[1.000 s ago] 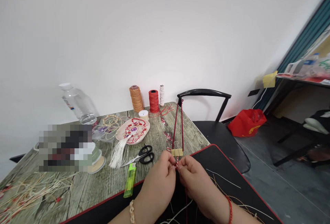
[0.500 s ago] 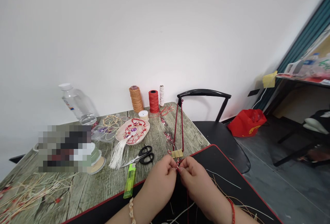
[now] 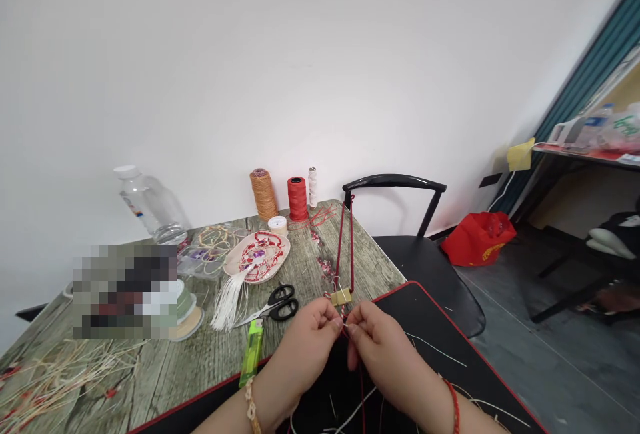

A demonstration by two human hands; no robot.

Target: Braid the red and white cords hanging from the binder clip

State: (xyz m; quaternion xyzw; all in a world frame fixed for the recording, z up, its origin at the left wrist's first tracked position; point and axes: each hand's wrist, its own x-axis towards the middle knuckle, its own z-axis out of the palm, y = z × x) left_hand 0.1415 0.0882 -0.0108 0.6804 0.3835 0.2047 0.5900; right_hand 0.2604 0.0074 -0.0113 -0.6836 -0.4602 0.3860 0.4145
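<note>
My left hand (image 3: 316, 334) and my right hand (image 3: 376, 339) meet over the black mat, thumbs and forefingers pinched on a red-and-white braided cord (image 3: 343, 312). The cord comes down from a yellow binder clip (image 3: 341, 297) just beyond my fingertips. Dark red cords (image 3: 352, 247) run from the clip to the black chair's back. A dark red strand (image 3: 363, 387) and white strands hang below my hands. The exact strand in each pinch is partly hidden by the fingers.
Scissors (image 3: 275, 304) and a green lighter (image 3: 252, 353) lie left of my hands. Behind them are a dish (image 3: 280, 262) with red-and-white cords, thread spools (image 3: 297, 199) and a bottle (image 3: 150, 204). The black mat (image 3: 425, 327) and chair (image 3: 420, 247) are at right.
My right hand's fingers have shifted slightly, with a lower finger now showing beneath. The binder clip has tilted and moved a little left. Both hands keep pinching the cord.
</note>
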